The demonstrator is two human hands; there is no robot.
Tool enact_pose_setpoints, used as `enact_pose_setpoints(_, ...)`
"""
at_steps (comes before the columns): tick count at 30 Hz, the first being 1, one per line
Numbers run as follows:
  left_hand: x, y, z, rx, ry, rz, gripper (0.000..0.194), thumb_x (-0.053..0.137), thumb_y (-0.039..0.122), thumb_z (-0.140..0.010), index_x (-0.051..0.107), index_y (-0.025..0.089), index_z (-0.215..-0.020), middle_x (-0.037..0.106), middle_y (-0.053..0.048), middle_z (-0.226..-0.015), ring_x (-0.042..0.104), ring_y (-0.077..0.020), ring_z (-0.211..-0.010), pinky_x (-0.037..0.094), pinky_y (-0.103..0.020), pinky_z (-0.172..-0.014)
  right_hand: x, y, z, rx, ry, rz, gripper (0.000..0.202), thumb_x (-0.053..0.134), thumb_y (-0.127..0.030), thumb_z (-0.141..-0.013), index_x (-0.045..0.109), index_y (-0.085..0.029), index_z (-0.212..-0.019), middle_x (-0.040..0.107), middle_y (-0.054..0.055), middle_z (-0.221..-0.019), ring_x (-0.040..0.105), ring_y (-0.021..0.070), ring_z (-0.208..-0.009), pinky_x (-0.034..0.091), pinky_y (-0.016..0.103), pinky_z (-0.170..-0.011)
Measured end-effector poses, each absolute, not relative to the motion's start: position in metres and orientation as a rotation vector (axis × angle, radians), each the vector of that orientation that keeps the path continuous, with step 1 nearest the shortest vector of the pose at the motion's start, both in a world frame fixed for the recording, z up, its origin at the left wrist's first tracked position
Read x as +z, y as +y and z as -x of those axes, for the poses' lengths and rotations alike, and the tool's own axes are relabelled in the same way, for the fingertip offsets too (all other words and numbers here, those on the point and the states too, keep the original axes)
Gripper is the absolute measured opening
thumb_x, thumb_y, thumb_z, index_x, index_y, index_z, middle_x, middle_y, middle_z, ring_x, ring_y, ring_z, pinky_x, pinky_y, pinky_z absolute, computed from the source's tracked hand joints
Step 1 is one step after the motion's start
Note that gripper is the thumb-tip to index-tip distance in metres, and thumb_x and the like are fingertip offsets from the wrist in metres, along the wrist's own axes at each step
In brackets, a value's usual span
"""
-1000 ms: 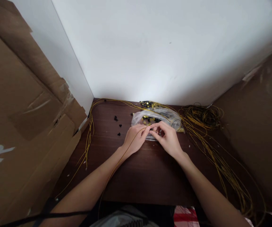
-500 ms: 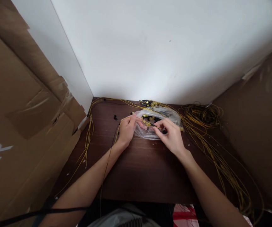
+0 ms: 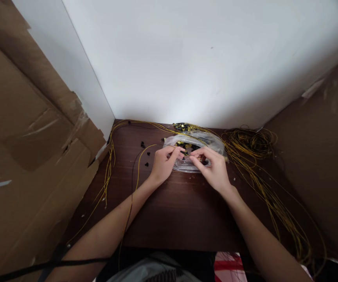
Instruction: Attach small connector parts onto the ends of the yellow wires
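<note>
My left hand [image 3: 163, 163] is closed in a pinch on a pair of thin wires, one yellow and one black. The yellow wire [image 3: 139, 166] loops out on the left of that hand and runs down past the forearm. A small dark end shows at the left fingertips. Close beside it, with a small gap between, my right hand [image 3: 213, 166] has thumb and forefinger pressed together; anything between them is too small to make out. Beneath both hands lies an open clear plastic bag [image 3: 183, 169] holding several black and yellow small parts [image 3: 188, 145].
Several small black pieces [image 3: 146, 164] lie left of the bag on the dark table [image 3: 169, 211]. Yellow wire bundles [image 3: 263, 192] stretch along the back and right, with a coil [image 3: 251, 141] in the rear corner. Cardboard [image 3: 40, 156] flanks the left; a white wall [image 3: 169, 58] stands behind.
My left hand has turned and shifted slightly right, its pinch now near the wire's end. The wire loop bows further left. My right hand has stayed nearly in place.
</note>
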State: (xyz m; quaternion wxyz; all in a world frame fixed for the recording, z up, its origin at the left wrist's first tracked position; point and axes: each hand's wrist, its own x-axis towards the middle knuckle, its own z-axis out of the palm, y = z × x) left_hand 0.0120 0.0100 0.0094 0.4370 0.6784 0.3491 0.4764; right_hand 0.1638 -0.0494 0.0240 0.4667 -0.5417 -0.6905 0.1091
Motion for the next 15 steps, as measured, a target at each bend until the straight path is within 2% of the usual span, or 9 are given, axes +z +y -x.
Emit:
enact_pose_setpoints(3,0.01,0.013,-0.012,1.201,0.902,-1.513,0.027,0.05,0.032,-0.082,0.068,0.013,-0.077,0.065,-0.003,-0.062,0.054,-0.0096,-0.05,0.043,-0.022,-0.054,0.027,-0.049,-0.169,0.243,-1.587,1.348,0.012,0.054,-0.027,-0.081,0.062,-0.019,-0.078,0.06,0.003,-0.074,0.053,0.0152,-0.066,0.043,0.029,-0.063)
enact_pose_setpoints(6,0.009,0.018,-0.01,1.231,0.894,-1.197,0.027,0.053,0.035,-0.08,0.066,0.011,-0.077,0.056,0.0,-0.055,0.036,-0.0041,-0.038,0.026,-0.018,-0.037,0.026,-0.046,-0.177,0.285,-1.368,1.351,0.014,0.057,-0.03,-0.079,0.063,-0.018,-0.077,0.061,0.003,-0.074,0.053,0.015,-0.066,0.043,0.029,-0.063)
enact_pose_setpoints(8,0.009,0.022,-0.008,1.265,0.874,-0.996,0.025,0.056,0.034,-0.078,0.065,0.011,-0.076,0.051,0.002,-0.054,0.031,-0.0026,-0.039,0.02,-0.016,-0.035,0.024,-0.042,-0.184,0.343,-1.172,1.324,0.016,0.059,-0.033,-0.077,0.063,-0.017,-0.078,0.061,0.003,-0.073,0.054,0.0145,-0.064,0.044,0.028,-0.059)
enact_pose_setpoints(10,0.01,0.027,-0.004,1.301,0.862,-0.852,0.023,0.058,0.032,-0.078,0.064,0.01,-0.075,0.048,0.002,-0.053,0.031,-0.0025,-0.041,0.021,-0.015,-0.036,0.021,-0.038,-0.193,0.389,-0.98,1.288,0.018,0.061,-0.033,-0.074,0.063,-0.016,-0.079,0.061,0.003,-0.071,0.053,0.0129,-0.06,0.042,0.025,-0.053)
enact_pose_setpoints(15,0.014,0.035,0.004,1.415,0.871,-0.659,0.019,0.053,0.029,-0.082,0.059,0.012,-0.077,0.053,0.001,-0.055,0.035,-0.0035,-0.042,0.025,-0.014,-0.036,0.018,-0.031,-0.212,0.568,-0.586,1.129,0.021,0.071,-0.03,-0.063,0.062,-0.015,-0.075,0.058,-0.001,-0.066,0.048,0.0069,-0.053,0.037,0.019,-0.045)
